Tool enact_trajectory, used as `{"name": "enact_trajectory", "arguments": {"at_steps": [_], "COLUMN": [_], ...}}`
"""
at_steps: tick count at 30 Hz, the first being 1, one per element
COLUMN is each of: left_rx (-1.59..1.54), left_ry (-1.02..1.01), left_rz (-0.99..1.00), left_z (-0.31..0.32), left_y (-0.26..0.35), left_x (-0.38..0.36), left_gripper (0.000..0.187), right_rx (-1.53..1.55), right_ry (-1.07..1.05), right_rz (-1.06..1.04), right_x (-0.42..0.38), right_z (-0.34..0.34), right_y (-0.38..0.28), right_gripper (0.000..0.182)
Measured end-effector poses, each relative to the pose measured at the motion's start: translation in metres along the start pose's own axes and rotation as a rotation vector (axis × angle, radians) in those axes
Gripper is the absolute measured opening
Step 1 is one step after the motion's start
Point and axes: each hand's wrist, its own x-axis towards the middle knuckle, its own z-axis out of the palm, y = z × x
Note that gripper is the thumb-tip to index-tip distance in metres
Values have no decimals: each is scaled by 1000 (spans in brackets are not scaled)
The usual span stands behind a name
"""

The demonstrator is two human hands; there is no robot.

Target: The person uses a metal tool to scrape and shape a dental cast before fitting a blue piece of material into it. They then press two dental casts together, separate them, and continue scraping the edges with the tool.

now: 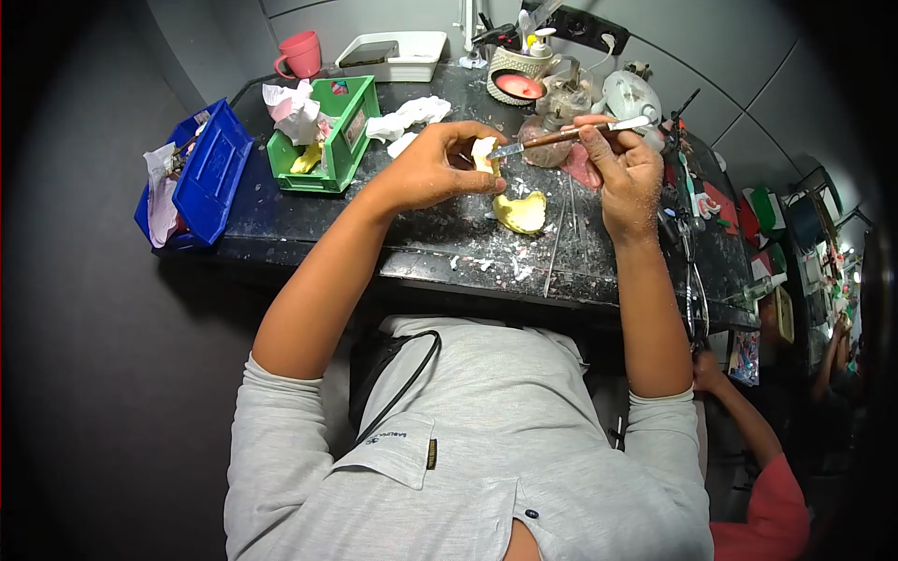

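My left hand (440, 168) is closed around a pale yellow dental cast (484, 152), fingers above it and thumb below. In my right hand (625, 173) is a wax knife with a brown handle (552, 138), held between thumb and fingers. Its metal blade reaches left to the cast's right side. A white, spoon-like end shows beyond my right fingers. Below the left hand, a second yellow dental cast (521, 213), arch-shaped, lies on the black table (421, 265) among white crumbs.
At the left are a green bin (351, 140) with paper and a yellow piece, and a blue bin (210, 178). Behind stand a pink mug (300, 54), a white tray (426, 58) and a woven pot (510, 65). Crumpled tissue (409, 116) lies mid-table. A person in a red sleeve (776, 505) is at right.
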Motion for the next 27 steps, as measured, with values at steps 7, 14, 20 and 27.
{"name": "enact_trajectory", "arguments": {"at_steps": [7, 14, 20, 27], "left_rx": [12, -31, -13, -33], "left_ry": [21, 17, 20, 19], "left_rz": [-9, 11, 14, -1], "left_z": [3, 2, 2, 3], "left_y": [-1, 0, 4, 5], "left_x": [2, 1, 0, -1], "left_gripper": [54, 53, 53, 54], "right_rx": [8, -13, 18, 24], "right_ry": [-21, -38, -48, -11], "right_rz": [13, 13, 16, 8], "right_x": [1, -1, 0, 1], "right_z": [-2, -2, -2, 0], "right_y": [-4, -6, -3, 2], "right_gripper": [17, 16, 15, 15]}}
